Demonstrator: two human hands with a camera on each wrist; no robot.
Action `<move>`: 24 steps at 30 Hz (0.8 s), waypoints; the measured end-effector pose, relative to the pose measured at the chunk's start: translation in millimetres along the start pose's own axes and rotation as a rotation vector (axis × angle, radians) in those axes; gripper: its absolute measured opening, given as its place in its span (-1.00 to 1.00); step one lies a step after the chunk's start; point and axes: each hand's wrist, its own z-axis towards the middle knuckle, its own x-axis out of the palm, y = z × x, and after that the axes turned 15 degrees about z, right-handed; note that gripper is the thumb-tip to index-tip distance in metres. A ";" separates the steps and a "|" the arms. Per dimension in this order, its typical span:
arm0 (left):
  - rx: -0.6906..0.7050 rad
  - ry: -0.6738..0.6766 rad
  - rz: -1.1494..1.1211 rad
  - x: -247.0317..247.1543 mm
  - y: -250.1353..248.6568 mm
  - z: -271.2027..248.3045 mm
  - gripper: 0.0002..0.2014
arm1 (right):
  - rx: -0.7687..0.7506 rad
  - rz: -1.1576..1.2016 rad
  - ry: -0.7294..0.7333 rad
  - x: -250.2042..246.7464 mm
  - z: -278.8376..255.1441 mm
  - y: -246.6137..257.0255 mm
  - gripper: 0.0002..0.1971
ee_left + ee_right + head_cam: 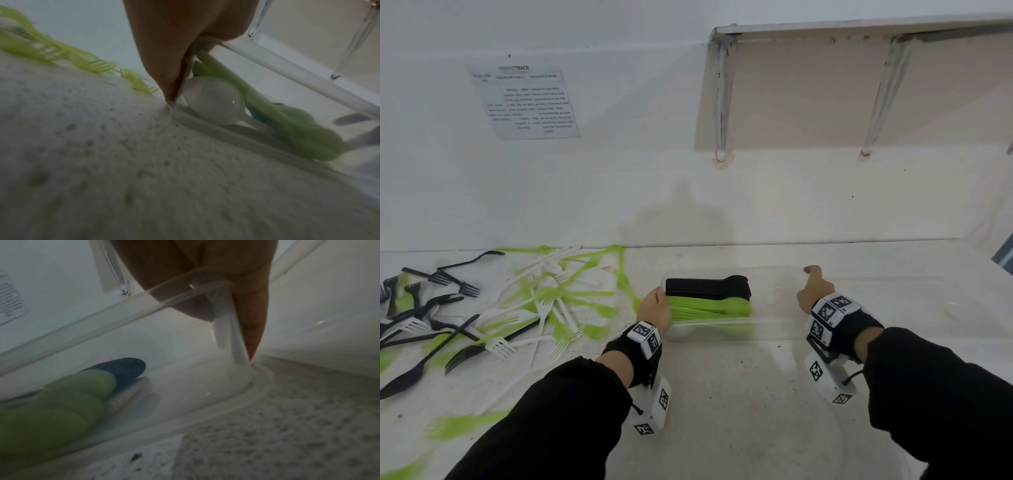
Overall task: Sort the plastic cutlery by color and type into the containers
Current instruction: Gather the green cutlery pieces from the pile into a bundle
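Note:
A clear plastic container (774, 271) stands on the white counter and holds a stack of black spoons (709, 286) behind a stack of green spoons (709, 308). My left hand (654, 308) grips its left end and my right hand (812, 291) grips its right end, thumb up on the rim. In the left wrist view my left hand (174, 65) lies against the container's end beside green spoons (308, 138) and a white spoon bowl (211, 100). In the right wrist view my right hand (252, 321) pinches the container rim (82, 324); green spoons (51, 410) and a black spoon (123, 368) lie inside.
A loose pile of green, white and black cutlery (544, 301) covers the counter to the left, with a black knife (414, 373) near the front. The wall stands close behind, with a paper sheet (527, 102) and a shelf on brackets (859, 31). Another faint clear container (945, 301) seems to lie at the right.

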 end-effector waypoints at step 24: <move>0.588 -0.003 -0.107 24.1 -110.9 -132.7 -0.44 | -0.249 -0.012 -0.105 -96.1 -2.2 -33.6 -0.67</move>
